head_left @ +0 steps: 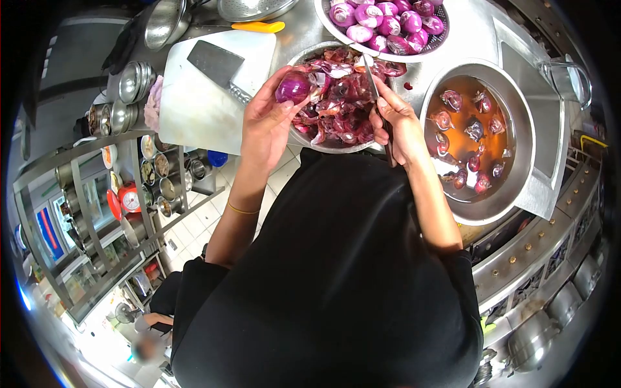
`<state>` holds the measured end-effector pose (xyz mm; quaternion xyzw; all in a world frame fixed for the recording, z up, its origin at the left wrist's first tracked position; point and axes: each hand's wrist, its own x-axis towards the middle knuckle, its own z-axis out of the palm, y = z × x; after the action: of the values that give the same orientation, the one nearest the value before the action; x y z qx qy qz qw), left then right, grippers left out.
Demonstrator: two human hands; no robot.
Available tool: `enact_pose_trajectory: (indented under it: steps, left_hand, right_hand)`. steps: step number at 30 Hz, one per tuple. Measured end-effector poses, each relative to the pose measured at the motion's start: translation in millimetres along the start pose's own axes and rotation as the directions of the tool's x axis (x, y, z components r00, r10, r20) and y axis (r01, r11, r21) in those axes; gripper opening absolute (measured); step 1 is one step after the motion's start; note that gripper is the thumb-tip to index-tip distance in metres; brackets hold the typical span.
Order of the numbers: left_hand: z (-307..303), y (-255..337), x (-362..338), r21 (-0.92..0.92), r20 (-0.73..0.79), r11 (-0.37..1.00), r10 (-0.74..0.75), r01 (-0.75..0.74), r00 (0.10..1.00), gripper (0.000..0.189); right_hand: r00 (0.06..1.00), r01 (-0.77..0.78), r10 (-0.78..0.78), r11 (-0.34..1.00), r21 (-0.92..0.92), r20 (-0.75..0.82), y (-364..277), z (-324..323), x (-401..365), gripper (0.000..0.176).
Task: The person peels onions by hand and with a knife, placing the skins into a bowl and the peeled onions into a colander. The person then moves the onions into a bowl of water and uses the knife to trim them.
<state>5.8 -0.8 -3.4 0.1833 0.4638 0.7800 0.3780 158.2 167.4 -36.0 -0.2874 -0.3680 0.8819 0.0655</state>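
Observation:
My left hand (pixel 266 119) is closed around a purple-red onion (pixel 293 88), held over the left side of a metal bowl (pixel 299 137). Dark red onion skins (pixel 336 97) fill that bowl. In my right hand (pixel 400 123) is a knife (pixel 371 77), its blade pointing up and away from me over the bowl's right side. Blade and onion are apart. Beyond the bowl stands a colander (pixel 330 27) heaped with peeled purple onions (pixel 390 26). To the right, a large metal basin (pixel 525 139) holds brownish water with several unpeeled onions (pixel 474 129) in it.
On the left lies a white cutting board (pixel 200 123) with a cleaver (pixel 217 63) on it. A yellow handle (pixel 259 26) lies behind the board. Metal bowls (pixel 134 82) and a rack (pixel 149 187) of containers stand farther left. Another person (pixel 155 321) is at lower left.

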Motion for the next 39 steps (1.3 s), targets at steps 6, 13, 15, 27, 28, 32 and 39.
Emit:
enact_pose_trajectory:
  steps: [6, 13, 15, 27, 28, 32, 39]
  left_hand:
    - [-5.2, 1.1, -1.0, -0.002, -0.01, 1.0, -0.013, 0.013, 1.0, 0.051]
    - [-2.7, 1.6, 1.3, -0.076, 0.003, 0.995, -0.064, 0.064, 0.998, 0.051]
    - [-1.5, -0.4, 1.1, -0.038, -0.014, 0.999, -0.028, 0.027, 1.0, 0.053]
    - [17.0, 2.8, 0.2, 0.465, 0.017, 0.847, 0.285, -0.26, 0.958, 0.063]
    - [17.7, 3.2, 0.1, 0.464, 0.017, 0.847, 0.286, -0.261, 0.958, 0.063]
    - [20.0, 4.2, -0.6, 0.525, 0.054, 0.788, 0.346, -0.321, 0.937, 0.062]
    - [23.8, 5.4, -1.9, 0.542, 0.053, 0.773, 0.36, -0.33, 0.931, 0.06]
  right_hand:
    - [0.996, -0.049, 0.048, 0.999, -0.016, -0.071, -6.4, 0.6, -9.3, 0.053]
    - [0.987, 0.161, -0.124, 0.847, -0.506, 0.107, -12.3, 3.2, -18.1, 0.05]
    - [0.981, 0.191, -0.138, 0.827, -0.529, 0.138, -13.7, 7.1, -19.2, 0.049]
    - [0.756, 0.59, -0.513, 0.264, -0.763, 0.407, -17.7, 54.5, -36.3, 0.057]
    - [0.757, 0.588, -0.515, 0.267, -0.764, 0.403, -18.2, 54.7, -36.6, 0.057]
    - [0.79, 0.557, -0.461, 0.266, -0.787, 0.404, -19.7, 53.9, -37.6, 0.058]
    - [0.794, 0.53, -0.505, 0.306, -0.791, 0.337, -15.7, 52.1, -35.0, 0.053]
